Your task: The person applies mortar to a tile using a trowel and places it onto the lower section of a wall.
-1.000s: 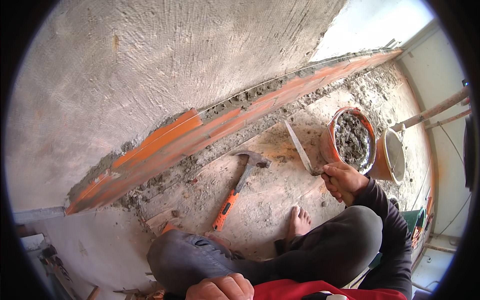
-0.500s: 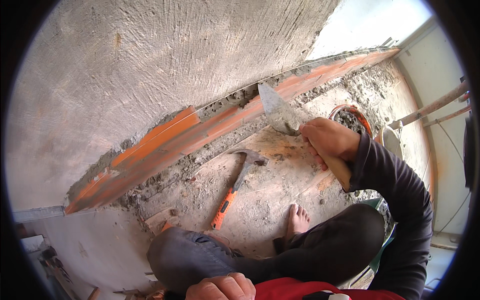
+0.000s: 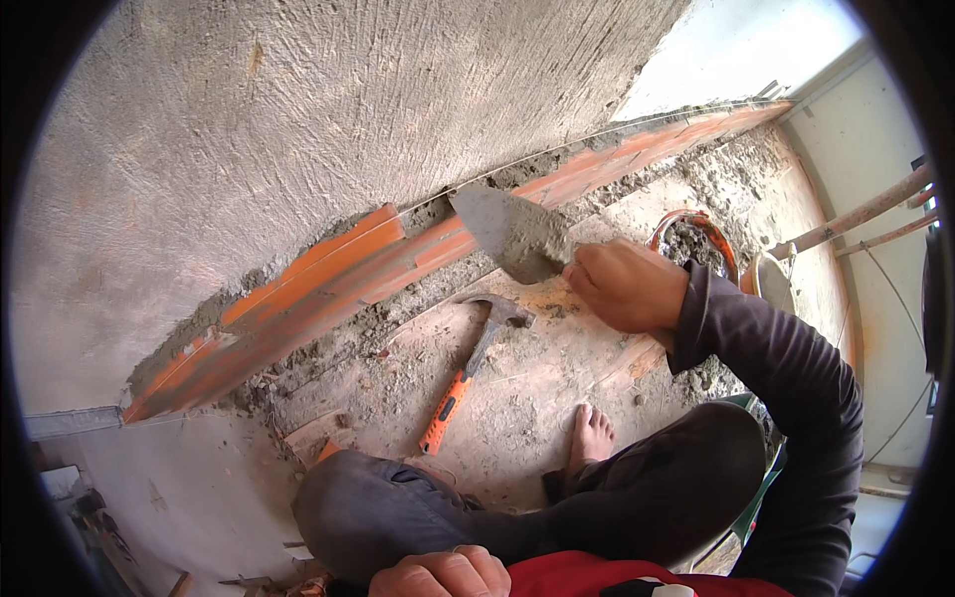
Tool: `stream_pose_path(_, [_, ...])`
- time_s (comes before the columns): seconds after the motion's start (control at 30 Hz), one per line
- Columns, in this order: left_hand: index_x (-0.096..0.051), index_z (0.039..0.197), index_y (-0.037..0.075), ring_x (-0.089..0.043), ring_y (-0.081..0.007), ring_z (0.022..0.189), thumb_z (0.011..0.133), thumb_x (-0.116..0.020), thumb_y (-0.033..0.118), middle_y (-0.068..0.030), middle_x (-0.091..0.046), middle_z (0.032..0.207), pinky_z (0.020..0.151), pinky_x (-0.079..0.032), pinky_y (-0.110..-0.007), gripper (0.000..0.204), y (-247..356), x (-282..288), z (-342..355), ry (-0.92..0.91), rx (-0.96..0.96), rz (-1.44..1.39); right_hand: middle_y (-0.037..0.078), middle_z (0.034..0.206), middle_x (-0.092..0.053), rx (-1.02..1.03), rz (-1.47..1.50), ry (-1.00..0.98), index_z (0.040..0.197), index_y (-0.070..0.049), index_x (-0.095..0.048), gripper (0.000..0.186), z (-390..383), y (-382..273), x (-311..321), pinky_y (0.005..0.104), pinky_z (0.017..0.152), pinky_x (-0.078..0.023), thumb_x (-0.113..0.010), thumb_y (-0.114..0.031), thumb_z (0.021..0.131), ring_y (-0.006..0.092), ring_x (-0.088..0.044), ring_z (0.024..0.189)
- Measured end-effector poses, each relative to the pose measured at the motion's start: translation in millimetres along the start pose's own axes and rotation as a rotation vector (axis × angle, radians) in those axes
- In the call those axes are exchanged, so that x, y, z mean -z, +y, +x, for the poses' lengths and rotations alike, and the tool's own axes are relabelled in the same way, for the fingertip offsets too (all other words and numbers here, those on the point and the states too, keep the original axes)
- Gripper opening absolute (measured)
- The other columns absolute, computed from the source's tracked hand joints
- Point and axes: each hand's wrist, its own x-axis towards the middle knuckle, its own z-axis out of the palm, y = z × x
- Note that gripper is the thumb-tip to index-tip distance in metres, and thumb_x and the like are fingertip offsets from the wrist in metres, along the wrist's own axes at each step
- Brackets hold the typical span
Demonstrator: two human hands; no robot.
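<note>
My right hand (image 3: 627, 284) is closed on a trowel (image 3: 507, 229), whose mortar-smeared blade lies at the mortar bed along the top of a low course of orange bricks (image 3: 599, 174), beside a string line. My left hand (image 3: 438, 577) rests at the lower edge with curled fingers; what they hold, if anything, is hidden. A hammer (image 3: 458, 393) with an orange grip lies on the dusty floor below the bricks. A bucket of mortar (image 3: 688, 239) stands behind my right hand, partly hidden by it.
A rough plastered wall (image 3: 249, 129) rises behind the bricks. A second bucket (image 3: 771, 279) stands to the right, near poles (image 3: 846, 221) propped by a white panel (image 3: 875, 328). My crossed legs and bare foot are below. Tools and debris lie at the lower left.
My right hand has swung the trowel up and leftward from beside the mortar bucket to the brick course, its blade turning over the bricks. My left hand stays in place.
</note>
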Motion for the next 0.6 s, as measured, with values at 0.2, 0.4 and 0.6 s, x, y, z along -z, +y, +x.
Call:
stream_pose_path(0.2, [-0.061,0.104,0.006,-0.049,-0.0197,0.082,0.084,-0.064,0.032,-0.0097,-0.059,0.093,0.073,-0.040,-0.031,0.033,-4.1,2.9,1.4,-0.031,-0.034,-0.006,0.027,0.076,-0.062,-0.054,-0.140,0.056,0.077,0.003,-0.063,0.028,-14.3,26.0,12.9,0.0510,0.069,-0.050,-0.050,-0.017,0.092,0.0433,-0.064,0.073])
stream_pose_path(0.4, [-0.060,0.104,0.006,-0.049,-0.0200,0.084,0.082,-0.066,0.034,-0.0098,-0.058,0.095,0.074,-0.040,-0.031,0.037,-5.0,-1.0,-4.3,0.023,0.021,0.009,0.022,0.069,-0.062,-0.112,0.155,0.272,0.091,0.001,-0.055,0.020,-28.8,64.3,-61.0,0.0497,0.066,-0.050,-0.060,-0.019,0.092,0.0433,-0.062,0.069])
stream_pose_path(0.6, [-0.059,0.102,0.008,-0.048,-0.0203,0.085,0.079,-0.068,0.038,-0.0089,-0.057,0.096,0.076,-0.039,-0.033,0.039,-14.3,-5.8,-5.9,0.103,0.060,0.039,0.016,0.086,-0.063,-0.145,0.170,0.616,0.101,-0.004,-0.056,0.028,-3.3,111.2,-161.1,0.0463,0.070,-0.049,-0.071,-0.019,0.083,0.0382,-0.062,0.082])
